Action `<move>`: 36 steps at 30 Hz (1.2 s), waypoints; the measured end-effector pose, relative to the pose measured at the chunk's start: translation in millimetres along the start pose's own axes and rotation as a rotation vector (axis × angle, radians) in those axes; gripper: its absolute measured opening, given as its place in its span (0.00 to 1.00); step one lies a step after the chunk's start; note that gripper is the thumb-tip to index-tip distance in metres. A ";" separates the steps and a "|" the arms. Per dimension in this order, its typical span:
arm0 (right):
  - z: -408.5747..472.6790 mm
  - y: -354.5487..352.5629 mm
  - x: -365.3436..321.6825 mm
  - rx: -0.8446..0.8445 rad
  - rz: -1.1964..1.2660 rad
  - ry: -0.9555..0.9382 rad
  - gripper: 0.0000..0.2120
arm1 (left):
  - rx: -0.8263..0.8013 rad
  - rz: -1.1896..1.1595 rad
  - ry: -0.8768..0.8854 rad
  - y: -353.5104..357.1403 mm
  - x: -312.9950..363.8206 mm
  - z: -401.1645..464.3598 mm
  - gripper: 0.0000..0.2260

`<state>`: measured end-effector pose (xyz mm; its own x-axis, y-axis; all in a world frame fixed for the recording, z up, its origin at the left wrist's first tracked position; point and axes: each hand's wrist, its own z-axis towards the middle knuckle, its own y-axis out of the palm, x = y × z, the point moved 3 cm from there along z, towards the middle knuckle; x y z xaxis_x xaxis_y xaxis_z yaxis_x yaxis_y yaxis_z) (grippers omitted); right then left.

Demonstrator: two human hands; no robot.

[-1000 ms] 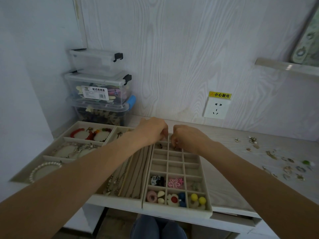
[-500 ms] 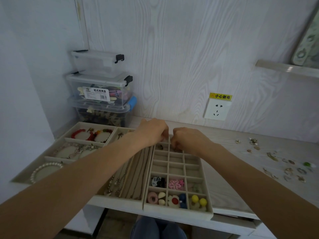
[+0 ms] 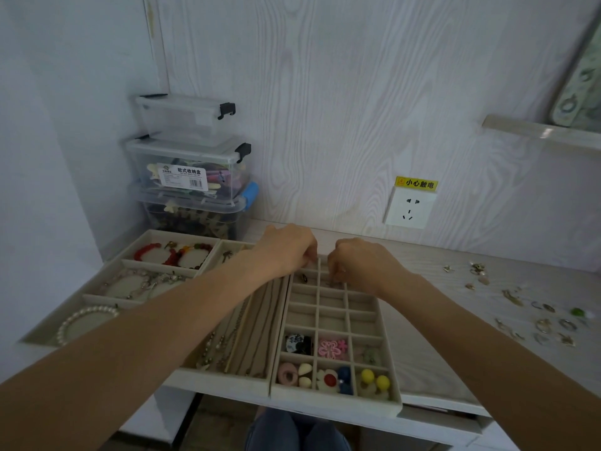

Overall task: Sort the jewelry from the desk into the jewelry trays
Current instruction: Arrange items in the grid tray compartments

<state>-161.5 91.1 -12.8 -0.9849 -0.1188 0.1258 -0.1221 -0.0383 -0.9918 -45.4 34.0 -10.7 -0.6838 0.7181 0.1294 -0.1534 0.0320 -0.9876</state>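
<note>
Hovering over the grid tray's [image 3: 335, 400] far cells, both hands [image 3: 289, 249] [image 3: 361, 263] curl; whether they pinch anything, I cannot tell. Loose jewelry [image 3: 540, 323] waits far right; something tiny could drop into the wrong cell.

Pale wood-grain surface [image 3: 422, 336]; three beige jewelry trays [image 3: 395, 379] side by side at left; stacked clear storage boxes [image 3: 192, 177] behind them; loose jewelry pieces [image 3: 540, 323] scattered at right.

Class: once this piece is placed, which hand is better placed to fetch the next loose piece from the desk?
Right. The right hand is nearer the loose jewelry, which lies on that side; the left hand would have to cross the grid tray.
</note>
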 end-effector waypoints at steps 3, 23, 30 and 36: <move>2.5 2.0 -3.5 0.000 -0.102 0.039 0.06 | 0.003 -0.005 0.001 -0.3 -0.9 -0.1 0.09; -1.8 4.3 -2.0 0.005 0.027 -0.040 0.05 | -0.036 0.028 0.005 -3.0 8.3 -0.1 0.10; -2.8 1.1 4.6 -0.088 0.147 -0.012 0.04 | -0.056 0.021 -0.004 -0.9 10.3 1.1 0.10; -3.5 2.3 2.3 -0.115 0.130 -0.015 0.08 | -0.060 0.023 -0.003 0.6 12.0 2.6 0.11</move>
<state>-164.5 94.3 -14.9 -0.9915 -0.1297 -0.0046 -0.0074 0.0919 -0.9957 -55.6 40.8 -9.5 -0.6888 0.7170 0.1068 -0.0946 0.0571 -0.9939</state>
